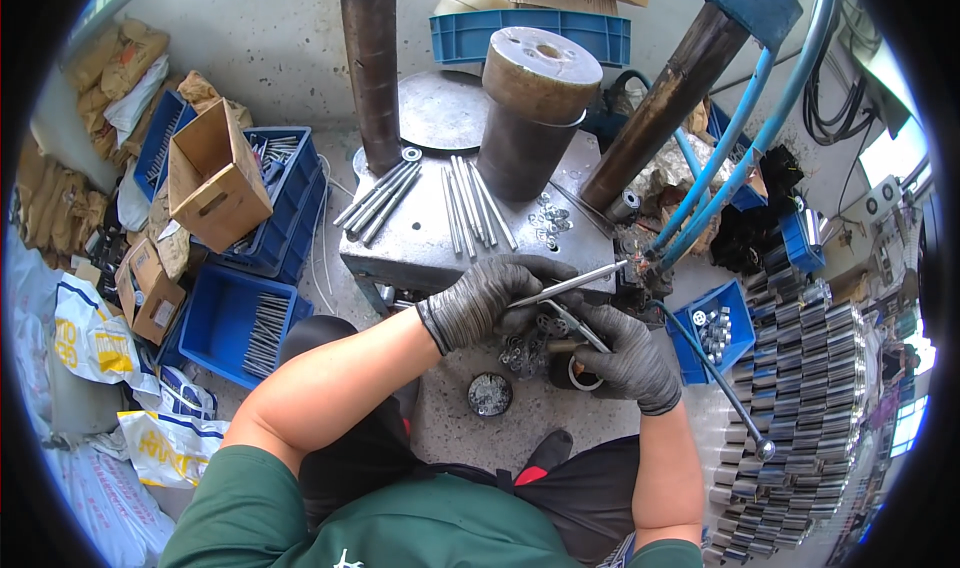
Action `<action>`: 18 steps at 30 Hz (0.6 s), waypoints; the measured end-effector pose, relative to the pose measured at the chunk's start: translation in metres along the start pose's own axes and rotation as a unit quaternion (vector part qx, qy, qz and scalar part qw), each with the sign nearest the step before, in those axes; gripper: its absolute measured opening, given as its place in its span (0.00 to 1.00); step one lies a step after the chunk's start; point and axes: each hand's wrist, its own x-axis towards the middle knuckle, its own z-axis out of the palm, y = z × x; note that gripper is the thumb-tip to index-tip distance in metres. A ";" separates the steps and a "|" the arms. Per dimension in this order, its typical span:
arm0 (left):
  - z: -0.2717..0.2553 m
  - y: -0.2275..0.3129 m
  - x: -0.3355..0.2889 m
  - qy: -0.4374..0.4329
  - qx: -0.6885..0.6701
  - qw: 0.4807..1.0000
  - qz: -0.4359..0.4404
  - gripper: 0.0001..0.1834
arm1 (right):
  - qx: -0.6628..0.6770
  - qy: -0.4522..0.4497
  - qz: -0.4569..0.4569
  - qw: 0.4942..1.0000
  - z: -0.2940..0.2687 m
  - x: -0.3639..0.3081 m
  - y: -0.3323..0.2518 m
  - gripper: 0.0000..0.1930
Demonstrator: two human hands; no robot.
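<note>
Both my hands wear dark grey gloves and meet in front of the press table's near edge. My left hand (480,303) is closed around a slim metal rod (575,283), which points up to the right. In my closed right hand (632,356) is a thin metal tool (578,325), whose tip comes close to the rod; its exact kind is not clear. Beyond my hands, several similar rods lie in two groups on the steel table: a left group (378,205) and a middle group (470,203). Small metal rings (548,223) lie to their right.
A heavy steel cylinder (530,118) stands on the table (420,258) between two columns. Below my hands is a round tin (490,394). A blue crate (215,318) holds rods at left. Stacked metal cylinders (790,398), a blue bin (745,343) and a ball-ended lever (725,383) are at right.
</note>
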 end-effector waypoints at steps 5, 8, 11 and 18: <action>-0.002 0.001 0.004 -0.077 -0.274 0.958 -0.026 0.26 | -0.181 0.105 -0.135 0.969 0.023 0.018 0.015 0.31; 0.000 0.014 0.000 -0.014 -0.313 0.950 0.002 0.27 | 0.049 0.059 -0.071 0.995 0.038 0.023 0.026 0.30; -0.013 0.035 0.000 -0.069 -0.262 0.956 0.111 0.30 | 0.282 0.039 0.042 0.958 0.049 0.030 0.021 0.23; -0.031 0.055 -0.008 0.012 -0.187 0.959 0.213 0.32 | -0.267 0.170 -0.129 0.940 0.050 0.083 0.027 0.19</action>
